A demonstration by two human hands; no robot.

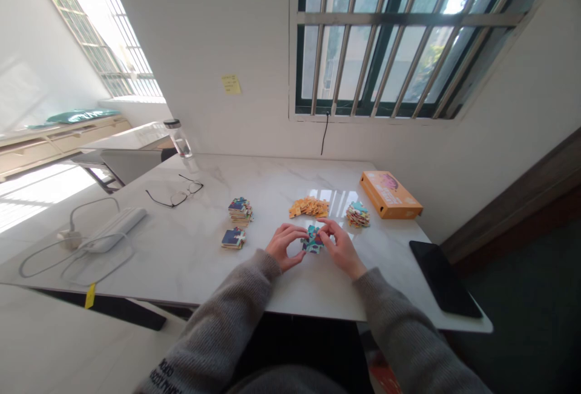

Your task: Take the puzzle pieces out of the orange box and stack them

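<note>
A small cluster of teal and purple jigsaw puzzle pieces (pixel 312 244) lies on the white table between my hands. My left hand (pixel 285 245) curves round the cluster's left side, thumb and forefinger at its edges. From the right, my right hand (pixel 339 249) bends its fingers onto a puzzle piece at the cluster's upper right; the fingertips partly hide it. Just beyond are a spread pile of orange-backed pieces (pixel 309 207) and a stack of light-coloured pieces (pixel 358 215). Left of my hands stand a tall stack of dark blue pieces (pixel 240 211) and a lower stack (pixel 233 238).
An orange puzzle box (pixel 391 194) lies at the back right, a black tablet (pixel 443 278) at the right edge. Leftward are eyeglasses (pixel 178 196), a white power strip (pixel 113 230) with a looping cable, and a clear bottle (pixel 179 138). A barred window is above the table.
</note>
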